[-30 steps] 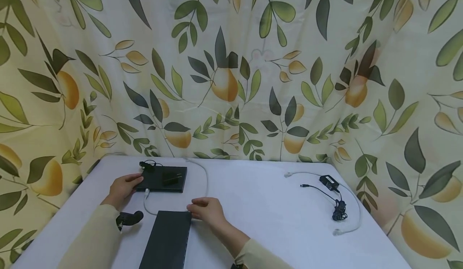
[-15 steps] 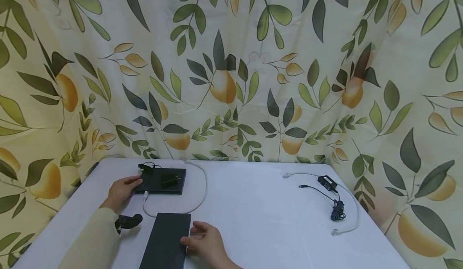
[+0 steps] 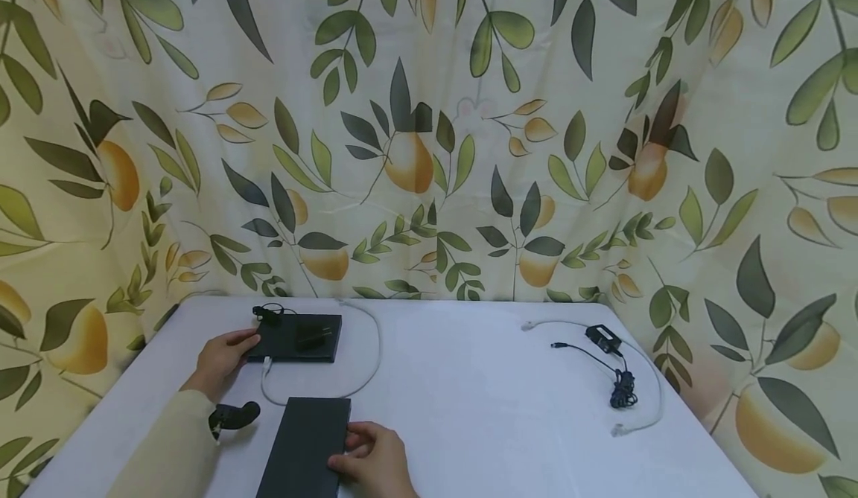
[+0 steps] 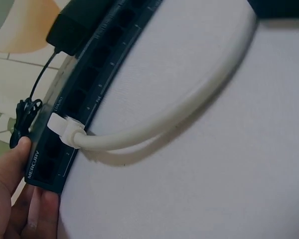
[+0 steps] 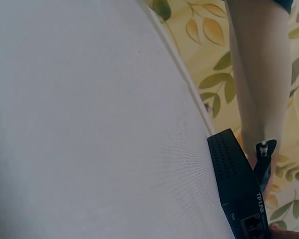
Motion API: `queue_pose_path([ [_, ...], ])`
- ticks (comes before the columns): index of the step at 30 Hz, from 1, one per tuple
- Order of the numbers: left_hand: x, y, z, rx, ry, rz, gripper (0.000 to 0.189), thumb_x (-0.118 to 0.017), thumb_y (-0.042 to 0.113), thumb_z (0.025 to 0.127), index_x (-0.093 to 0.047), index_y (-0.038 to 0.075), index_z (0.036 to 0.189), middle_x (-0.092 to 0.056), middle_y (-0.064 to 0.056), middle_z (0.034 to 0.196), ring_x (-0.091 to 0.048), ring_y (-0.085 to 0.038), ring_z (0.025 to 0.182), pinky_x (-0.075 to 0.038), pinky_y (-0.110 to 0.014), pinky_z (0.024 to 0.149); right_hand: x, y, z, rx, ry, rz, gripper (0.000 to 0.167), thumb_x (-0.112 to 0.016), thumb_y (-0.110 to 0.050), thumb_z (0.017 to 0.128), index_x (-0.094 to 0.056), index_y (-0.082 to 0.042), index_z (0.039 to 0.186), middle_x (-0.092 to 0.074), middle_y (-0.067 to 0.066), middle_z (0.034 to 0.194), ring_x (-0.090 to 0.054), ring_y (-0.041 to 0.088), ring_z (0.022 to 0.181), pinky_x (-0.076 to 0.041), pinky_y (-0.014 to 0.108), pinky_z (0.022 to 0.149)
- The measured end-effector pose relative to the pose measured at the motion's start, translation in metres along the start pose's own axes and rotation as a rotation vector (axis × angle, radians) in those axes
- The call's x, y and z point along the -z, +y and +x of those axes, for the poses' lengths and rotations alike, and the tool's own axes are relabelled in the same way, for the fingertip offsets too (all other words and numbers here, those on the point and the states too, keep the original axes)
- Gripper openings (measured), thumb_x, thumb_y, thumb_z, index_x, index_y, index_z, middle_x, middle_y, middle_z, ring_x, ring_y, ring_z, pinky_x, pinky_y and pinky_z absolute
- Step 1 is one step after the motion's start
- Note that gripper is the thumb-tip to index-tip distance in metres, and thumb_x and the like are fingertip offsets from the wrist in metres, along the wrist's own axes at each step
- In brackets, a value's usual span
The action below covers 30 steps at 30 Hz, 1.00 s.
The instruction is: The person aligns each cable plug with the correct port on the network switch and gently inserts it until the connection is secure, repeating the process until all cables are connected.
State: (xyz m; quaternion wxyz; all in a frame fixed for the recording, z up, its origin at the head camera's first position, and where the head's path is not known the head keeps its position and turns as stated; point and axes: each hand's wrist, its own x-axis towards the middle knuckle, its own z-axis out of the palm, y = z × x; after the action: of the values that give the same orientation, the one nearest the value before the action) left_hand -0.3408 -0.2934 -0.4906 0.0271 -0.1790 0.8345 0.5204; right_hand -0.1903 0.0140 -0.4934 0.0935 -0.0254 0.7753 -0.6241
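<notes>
A black MERCURY network switch (image 3: 291, 343) lies at the back left of the white table, a white Ethernet cable plug (image 4: 67, 130) seated in one of its front ports. My left hand (image 3: 224, 356) pinches its left end, fingers above and below. Nearer to me is a longer black TP-LINK network switch (image 3: 307, 446). My right hand (image 3: 377, 459) holds its right edge, thumb on top and fingers curled at the side. From the plug, the white Ethernet cable (image 3: 375, 349) bends behind this switch and runs on to the back edge. In the right wrist view only a fingertip shows.
A black power adapter (image 3: 313, 334) with a bundled lead rests on the MERCURY switch. At the table's right lie another black power adapter (image 3: 604, 339) with a coiled cord (image 3: 623, 390) and a second white Ethernet cable (image 3: 653, 379). A leaf-patterned curtain (image 3: 429, 185) hangs behind.
My right hand has moved from the TP-LINK switch's far right corner toward me along its right edge, and its fingers now hold that edge. The left hand keeps its grip.
</notes>
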Motion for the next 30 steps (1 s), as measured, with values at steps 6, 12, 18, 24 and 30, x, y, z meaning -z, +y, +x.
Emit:
queue_pose_path([
  [6, 0.0016, 0.0016, -0.0008, -0.008, -0.006, 0.01, 0.059, -0.061, 0.038, 0.097, -0.049, 0.004, 0.143, -0.04, -0.025, 0.148, -0.046, -0.034, 0.117, -0.049, -0.034, 0.09, -0.0009, -0.0037, 0.001, -0.001, 0.01, 0.035, 0.047, -0.086, -0.004, 0.071, -0.067, 0.003, 0.114, -0.065, -0.002, 0.086, -0.064, 0.009, 0.074, -0.056, 0.024, 0.065],
  [12, 0.0009, 0.0015, -0.0024, -0.002, -0.002, 0.036, 0.059, -0.06, 0.039, 0.097, -0.049, 0.005, 0.143, -0.04, -0.026, 0.149, -0.046, -0.034, 0.116, -0.048, -0.03, 0.085, -0.0027, -0.0055, 0.0001, -0.065, 0.007, 0.085, 0.048, -0.085, 0.0, 0.071, -0.066, 0.003, 0.115, -0.065, 0.0, 0.088, -0.067, 0.01, 0.075, -0.059, 0.028, 0.066],
  [18, 0.0, 0.0006, -0.0028, -0.002, -0.004, 0.036, 0.058, -0.059, 0.039, 0.098, -0.048, 0.005, 0.144, -0.039, -0.026, 0.15, -0.046, -0.035, 0.118, -0.049, -0.034, 0.089, -0.0026, -0.0063, -0.0002, -0.083, 0.017, 0.075, 0.048, -0.085, -0.001, 0.071, -0.067, 0.002, 0.114, -0.067, -0.001, 0.088, -0.067, 0.01, 0.076, -0.058, 0.028, 0.07],
  [24, -0.0006, 0.0009, -0.0022, 0.012, -0.01, 0.02, 0.059, -0.059, 0.039, 0.098, -0.047, 0.005, 0.144, -0.037, -0.026, 0.151, -0.045, -0.037, 0.121, -0.048, -0.042, 0.098, -0.0031, -0.0089, -0.0011, -0.113, 0.021, 0.105, 0.047, -0.084, 0.002, 0.071, -0.066, 0.003, 0.115, -0.066, 0.0, 0.09, -0.067, 0.01, 0.076, -0.059, 0.028, 0.069],
  [30, 0.0001, 0.0003, -0.0014, 0.021, -0.013, 0.015, 0.059, -0.06, 0.039, 0.098, -0.047, 0.006, 0.145, -0.036, -0.025, 0.151, -0.044, -0.036, 0.122, -0.047, -0.041, 0.099, 0.0012, -0.0076, -0.0023, -0.107, 0.008, 0.153, 0.048, -0.081, 0.006, 0.073, -0.065, 0.005, 0.117, -0.067, 0.002, 0.092, -0.068, 0.011, 0.076, -0.06, 0.029, 0.065],
])
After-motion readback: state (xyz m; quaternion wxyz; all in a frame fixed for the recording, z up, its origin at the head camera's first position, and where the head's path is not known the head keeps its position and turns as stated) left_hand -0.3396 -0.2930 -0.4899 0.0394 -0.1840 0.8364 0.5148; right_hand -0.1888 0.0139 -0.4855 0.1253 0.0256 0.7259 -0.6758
